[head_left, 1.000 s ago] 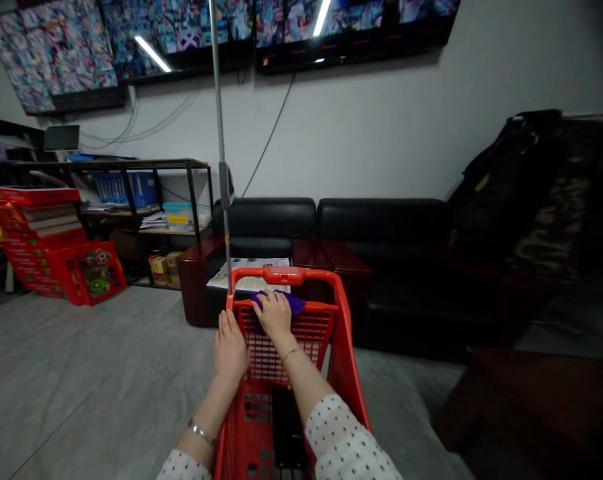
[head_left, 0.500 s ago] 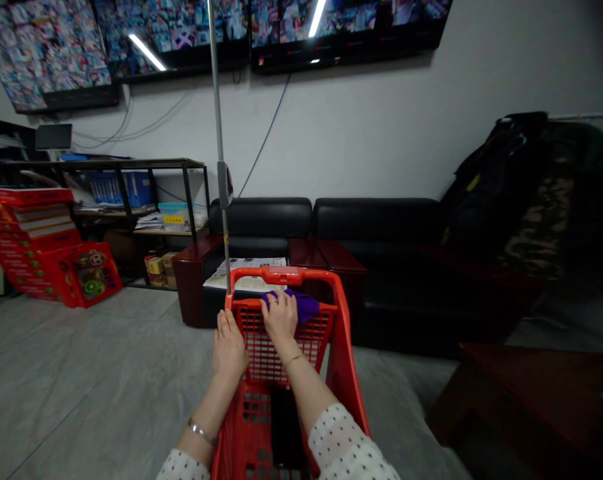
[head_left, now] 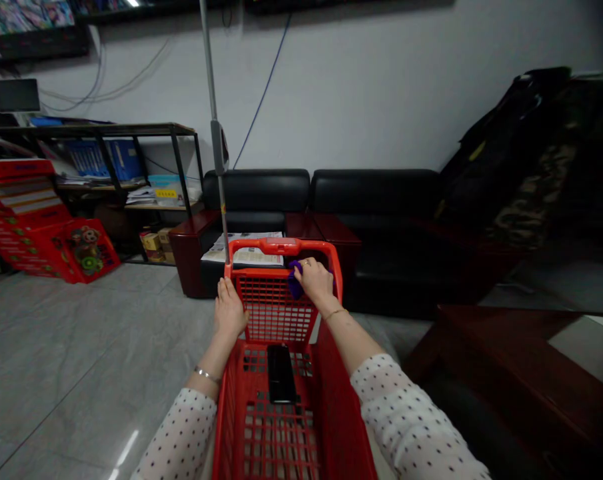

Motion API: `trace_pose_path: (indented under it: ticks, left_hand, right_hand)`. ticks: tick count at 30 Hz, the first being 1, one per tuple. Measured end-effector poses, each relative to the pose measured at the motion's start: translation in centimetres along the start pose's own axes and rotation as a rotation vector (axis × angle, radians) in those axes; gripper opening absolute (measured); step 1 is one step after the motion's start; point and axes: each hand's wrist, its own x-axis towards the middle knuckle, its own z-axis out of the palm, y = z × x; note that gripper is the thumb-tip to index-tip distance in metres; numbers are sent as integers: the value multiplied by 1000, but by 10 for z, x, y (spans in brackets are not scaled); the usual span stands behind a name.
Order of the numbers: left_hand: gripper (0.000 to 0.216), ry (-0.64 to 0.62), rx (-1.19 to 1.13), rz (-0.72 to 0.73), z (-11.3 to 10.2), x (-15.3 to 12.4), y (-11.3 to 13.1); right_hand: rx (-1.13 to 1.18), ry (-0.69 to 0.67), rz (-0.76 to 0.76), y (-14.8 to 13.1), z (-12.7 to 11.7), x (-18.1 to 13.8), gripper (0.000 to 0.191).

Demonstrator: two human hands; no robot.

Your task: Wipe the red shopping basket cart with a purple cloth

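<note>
In front of me stands a red plastic shopping cart point(head_left: 342, 380) with a grid back panel and floor. My left hand point(head_left: 230, 311) grips its left rim near the back, fingers along the outside and thumb on the inner side. A crumpled purple cloth point(head_left: 295, 281) is bunched in my right hand point(head_left: 318, 285), which presses it against the top of the grid panel, right of centre. Behind that panel rises the cart's handle bar point(head_left: 281, 247). A black phone point(head_left: 281, 375) lies flat on the cart floor.
A metal pole point(head_left: 208, 67) rises at the cart's left back corner. Beyond are black sofas point(head_left: 376, 190) with a newspaper point(head_left: 261, 255) on one seat. Red boxes point(head_left: 26, 240) and a shelf point(head_left: 146, 128) stand left; a dark wooden table point(head_left: 501, 333) is at right.
My right hand has slid the cloth rightward along the panel's top edge. The left hand keeps its place on the rim. My view has tilted down, showing more of the cart floor and phone.
</note>
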Motion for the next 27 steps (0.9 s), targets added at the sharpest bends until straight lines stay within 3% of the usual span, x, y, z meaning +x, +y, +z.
trace_pose_path:
  ticks: [4,10,13,17,19,21,27]
  left_hand:
    - [106,-31,38,-9,-6,0,3]
    - [105,-76,50,-18,-13,1,5]
    - [107,-82,42,-22,-15,1,4]
    - [106,-80,33,-16,-14,2,2]
    - [105,-71,38,-3,-14,2,1]
    - [106,-64,47,9,-13,2,0]
    - [110,-69,50,-3,-14,2,-2]
  right_hand:
    - [-16,67,-10,31,-24,-9,27]
    - [-32,-133,-76,56,-38,-37,24]
    - [26,-188,-93,47,-57,-79,25]
    - [119,-213,-118,29,-89,-160,22]
    - [146,-225,-114,26,-96,-181,26]
    - [165,-239,-102,29,-93,-172,28]
    - [127,-273,9,39,-60,-66,28]
